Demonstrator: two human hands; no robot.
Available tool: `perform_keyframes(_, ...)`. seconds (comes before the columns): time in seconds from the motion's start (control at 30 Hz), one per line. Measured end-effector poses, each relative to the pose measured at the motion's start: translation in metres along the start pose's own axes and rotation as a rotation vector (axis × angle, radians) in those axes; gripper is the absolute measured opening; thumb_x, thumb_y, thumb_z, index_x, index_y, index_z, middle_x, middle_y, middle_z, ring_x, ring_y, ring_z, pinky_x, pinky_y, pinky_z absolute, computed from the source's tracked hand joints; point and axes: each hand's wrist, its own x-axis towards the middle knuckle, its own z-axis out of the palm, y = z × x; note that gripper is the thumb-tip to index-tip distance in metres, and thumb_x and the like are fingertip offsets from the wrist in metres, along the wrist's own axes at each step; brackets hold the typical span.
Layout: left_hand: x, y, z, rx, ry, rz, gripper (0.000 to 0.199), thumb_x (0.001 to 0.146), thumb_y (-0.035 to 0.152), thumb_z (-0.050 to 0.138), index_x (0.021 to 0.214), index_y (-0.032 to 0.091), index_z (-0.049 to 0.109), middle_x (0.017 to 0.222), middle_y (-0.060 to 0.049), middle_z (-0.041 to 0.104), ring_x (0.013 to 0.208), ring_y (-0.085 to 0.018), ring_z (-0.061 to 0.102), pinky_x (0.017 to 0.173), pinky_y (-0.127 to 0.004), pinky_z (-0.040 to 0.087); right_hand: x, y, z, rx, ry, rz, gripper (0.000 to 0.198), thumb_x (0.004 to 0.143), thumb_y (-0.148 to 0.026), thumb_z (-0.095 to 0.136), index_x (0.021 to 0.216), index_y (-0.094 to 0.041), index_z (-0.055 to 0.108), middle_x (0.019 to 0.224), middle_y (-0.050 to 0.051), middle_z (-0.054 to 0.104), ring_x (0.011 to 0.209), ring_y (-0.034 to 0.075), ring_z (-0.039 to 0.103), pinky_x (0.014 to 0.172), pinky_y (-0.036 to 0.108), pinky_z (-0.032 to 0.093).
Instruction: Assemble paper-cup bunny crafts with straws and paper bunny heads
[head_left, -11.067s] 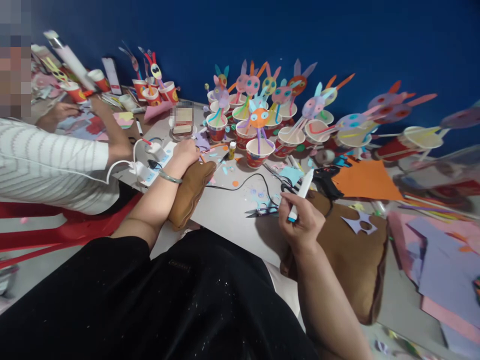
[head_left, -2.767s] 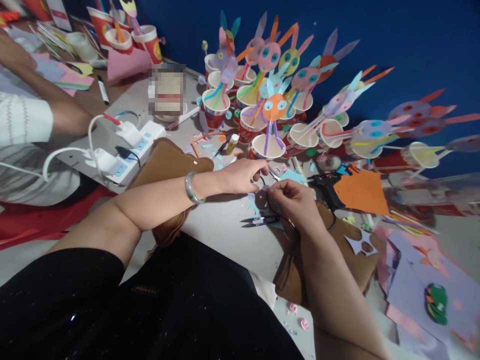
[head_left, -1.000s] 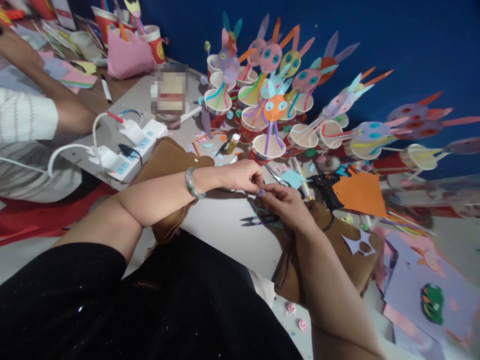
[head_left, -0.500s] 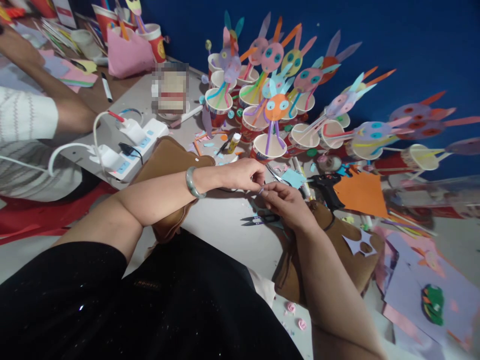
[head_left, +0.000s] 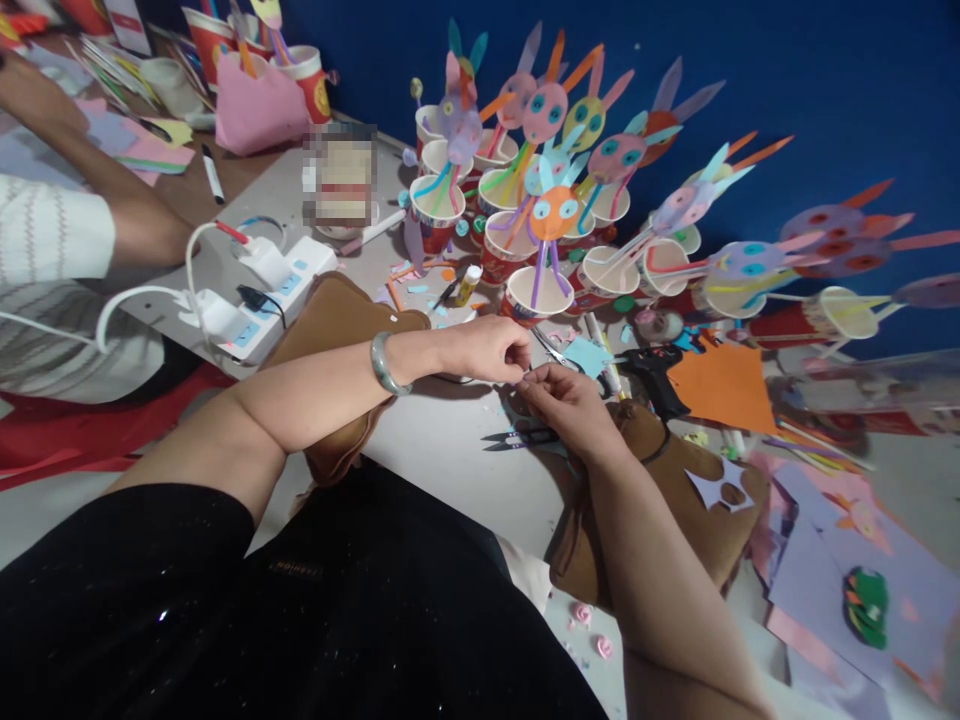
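Over the table's middle, my left hand [head_left: 491,350] and my right hand [head_left: 566,402] meet with their fingertips pinched close together. Both are closed; whatever lies between the fingertips is too small to make out. A green bangle [head_left: 386,365] circles my left wrist. Below my right hand, partly covered by it, lie small thread snips [head_left: 517,439]. Just beyond the hands stands a paper cup [head_left: 538,297] with an orange paper rabbit head [head_left: 553,214] on purple straw legs. Scissors [head_left: 551,345] lie close by, beside a light blue paper piece [head_left: 587,357].
Several cups with paper rabbits line the blue wall. A black glue gun [head_left: 652,375] and orange paper [head_left: 724,385] lie right, brown bags [head_left: 675,480] under my forearms. A power strip [head_left: 281,300] with cables sits left, near a co-worker's arm [head_left: 142,230]. Purple paper [head_left: 817,570] lies far right.
My right hand has shifted slightly, its fingers curling a little more at the fingertips. My left hand stays almost in place, and the things on the table have not moved.
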Motion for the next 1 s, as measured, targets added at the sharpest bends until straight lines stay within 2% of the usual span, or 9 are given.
perform_keyframes(0.13,0.001,-0.002,0.002,0.069,-0.031,0.019,0.008,0.077,0.013,0.072,0.082,0.015,0.078,0.083,-0.004,0.077,0.072,-0.012,0.063,0.068,-0.026,0.044,0.001,0.001,0.002,-0.043,0.002,-0.015,0.05,0.076,-0.067,0.08,0.076,-0.022,0.06,0.057,-0.003,0.057,0.051,0.01,0.042,0.049,0.025,0.029)
perform_keyframes(0.4,0.0,0.001,0.005,0.168,-0.035,0.021,0.015,0.076,0.006,0.063,0.073,0.015,0.075,0.071,-0.004,0.072,0.063,-0.013,0.057,0.065,-0.029,0.038,0.004,0.006,0.004,-0.061,-0.009,-0.043,0.045,0.077,-0.062,0.077,0.074,-0.022,0.06,0.057,-0.003,0.057,0.052,0.01,0.044,0.051,0.026,0.032)
perform_keyframes(0.5,-0.001,0.001,0.006,0.235,-0.02,-0.011,0.014,0.077,0.008,0.064,0.072,0.016,0.074,0.07,-0.004,0.07,0.062,-0.014,0.056,0.064,-0.031,0.036,0.004,0.006,0.005,-0.063,0.007,-0.034,0.041,0.077,-0.06,0.077,0.079,-0.022,0.062,0.056,-0.004,0.057,0.051,0.011,0.043,0.05,0.026,0.031)
perform_keyframes(0.6,-0.001,-0.002,0.009,0.295,-0.015,-0.041,0.012,0.081,0.012,0.064,0.077,0.016,0.075,0.075,-0.006,0.072,0.066,-0.016,0.058,0.064,-0.032,0.035,0.004,0.005,0.006,-0.076,0.031,-0.023,0.04,0.076,-0.057,0.076,0.09,-0.022,0.063,0.054,-0.005,0.056,0.049,0.011,0.043,0.05,0.026,0.03)
perform_keyframes(0.73,-0.001,-0.006,0.011,0.371,-0.005,-0.055,0.015,0.085,0.015,0.062,0.087,0.015,0.077,0.088,-0.009,0.075,0.077,-0.02,0.064,0.068,-0.033,0.038,0.004,0.002,0.006,-0.114,0.089,-0.039,0.042,0.077,-0.059,0.074,0.094,-0.023,0.062,0.053,-0.005,0.055,0.05,0.013,0.047,0.053,0.027,0.033)
perform_keyframes(0.8,-0.001,-0.005,0.011,0.399,-0.011,-0.076,0.015,0.086,0.016,0.062,0.091,0.015,0.077,0.093,-0.011,0.076,0.082,-0.021,0.065,0.069,-0.033,0.04,0.002,-0.002,-0.001,-0.198,0.153,-0.068,0.039,0.08,-0.059,0.07,0.095,-0.023,0.063,0.054,-0.005,0.054,0.05,0.014,0.046,0.054,0.028,0.034)
perform_keyframes(0.87,-0.002,-0.004,0.01,0.415,-0.023,-0.097,0.015,0.087,0.018,0.063,0.093,0.014,0.076,0.096,-0.011,0.076,0.084,-0.022,0.066,0.07,-0.033,0.041,-0.004,-0.009,-0.014,-0.385,0.272,-0.117,0.033,0.083,-0.053,0.067,0.095,-0.022,0.066,0.058,-0.002,0.057,0.052,0.015,0.047,0.058,0.03,0.036)
perform_keyframes(0.93,-0.004,-0.002,0.008,0.431,-0.039,-0.103,0.014,0.088,0.019,0.062,0.093,0.014,0.075,0.096,-0.011,0.076,0.086,-0.022,0.065,0.071,-0.033,0.042,-0.012,-0.017,-0.033,-0.648,0.469,-0.133,0.025,0.086,-0.045,0.065,0.096,-0.022,0.069,0.066,0.002,0.063,0.06,0.019,0.053,0.066,0.033,0.04)
perform_keyframes(1.0,-0.005,-0.001,0.007,0.442,-0.042,-0.091,0.014,0.088,0.018,0.061,0.093,0.015,0.074,0.097,-0.011,0.076,0.087,-0.022,0.065,0.073,-0.033,0.043,-0.02,-0.023,-0.057,-0.9,0.693,-0.027,0.023,0.088,-0.042,0.065,0.099,-0.023,0.071,0.077,0.008,0.068,0.071,0.025,0.059,0.073,0.039,0.041)
